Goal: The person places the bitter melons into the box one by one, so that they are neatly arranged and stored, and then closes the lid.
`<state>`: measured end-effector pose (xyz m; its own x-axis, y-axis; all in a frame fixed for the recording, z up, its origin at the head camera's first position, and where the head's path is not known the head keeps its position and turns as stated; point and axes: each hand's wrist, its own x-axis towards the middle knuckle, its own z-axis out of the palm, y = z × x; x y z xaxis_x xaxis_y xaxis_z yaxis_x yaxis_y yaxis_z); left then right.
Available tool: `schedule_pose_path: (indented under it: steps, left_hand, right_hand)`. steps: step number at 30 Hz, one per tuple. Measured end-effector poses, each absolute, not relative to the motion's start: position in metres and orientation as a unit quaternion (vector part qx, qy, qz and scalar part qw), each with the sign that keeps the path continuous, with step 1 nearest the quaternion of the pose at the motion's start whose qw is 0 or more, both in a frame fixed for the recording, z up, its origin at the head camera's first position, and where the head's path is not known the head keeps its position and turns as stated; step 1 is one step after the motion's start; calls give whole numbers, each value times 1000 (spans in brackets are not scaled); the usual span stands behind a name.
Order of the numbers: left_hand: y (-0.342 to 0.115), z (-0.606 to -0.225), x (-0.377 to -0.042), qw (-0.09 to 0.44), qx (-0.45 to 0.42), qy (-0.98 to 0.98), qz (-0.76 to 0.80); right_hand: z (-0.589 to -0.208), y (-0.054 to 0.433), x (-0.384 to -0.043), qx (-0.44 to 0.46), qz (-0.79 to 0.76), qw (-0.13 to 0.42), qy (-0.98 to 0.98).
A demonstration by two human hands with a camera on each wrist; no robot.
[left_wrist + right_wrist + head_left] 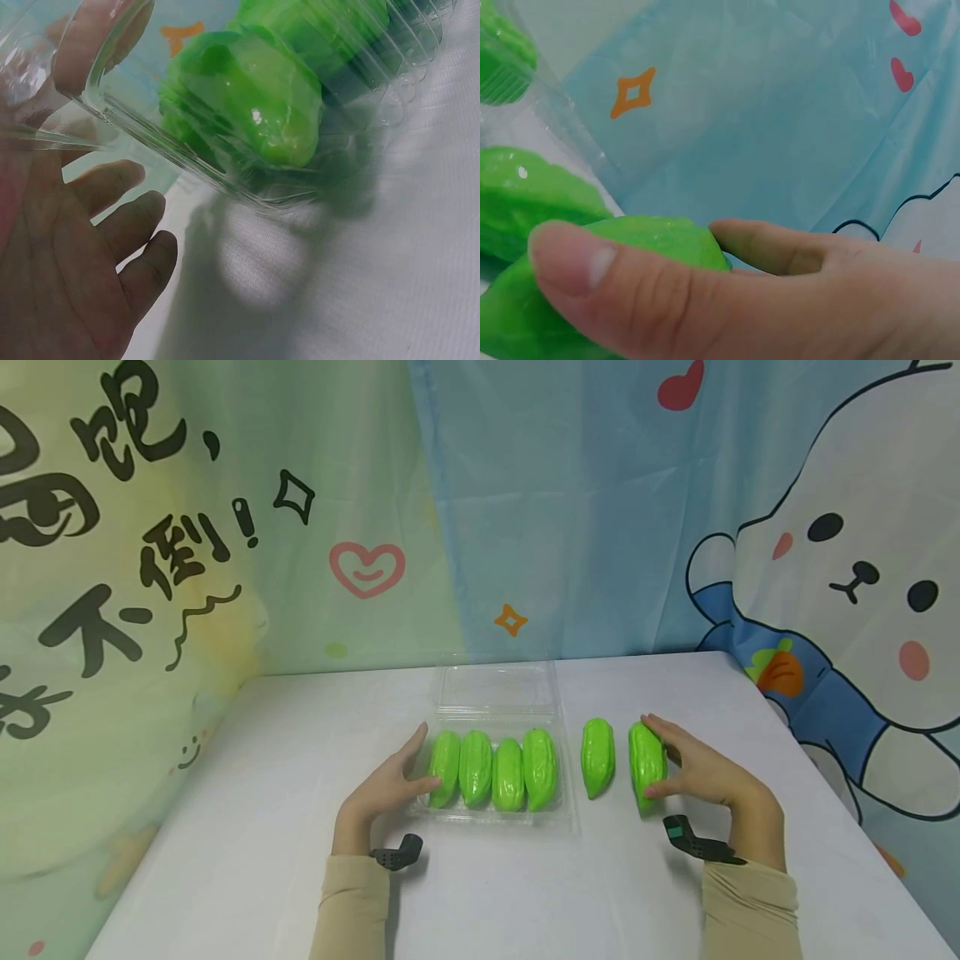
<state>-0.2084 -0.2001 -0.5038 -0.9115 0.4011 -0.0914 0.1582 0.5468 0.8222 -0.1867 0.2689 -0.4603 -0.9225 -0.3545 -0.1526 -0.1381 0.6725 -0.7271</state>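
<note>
A clear plastic box [495, 819], its lid [495, 687] folded back, holds several green ridged bitter melons [476, 768] side by side. My left hand [387, 783] is at the box's left wall, fingers loosely spread and the thumb tip by the leftmost melon [247, 97]. In the left wrist view several fingers [139, 221] are outside the clear wall. Right of the box, my right hand [693, 766] grips another bitter melon [646, 767] lengthwise, thumb [630, 281] at its near end and fingers at its far end. Its underside is hidden.
Between the box and my right hand, a loose bitter melon [597, 758] lies on the white table [540, 893]. A printed curtain [517, 510] hangs behind the table's far edge. Dark wrist devices [399, 852] are on both wrists.
</note>
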Motion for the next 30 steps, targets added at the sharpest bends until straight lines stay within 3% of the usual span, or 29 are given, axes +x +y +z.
schedule_pose_path:
  steps: [30]
  left_hand:
    - [-200, -503, -208, 142, 144, 872, 447]
  right_hand:
    - [-442, 210, -198, -211, -418, 66, 881]
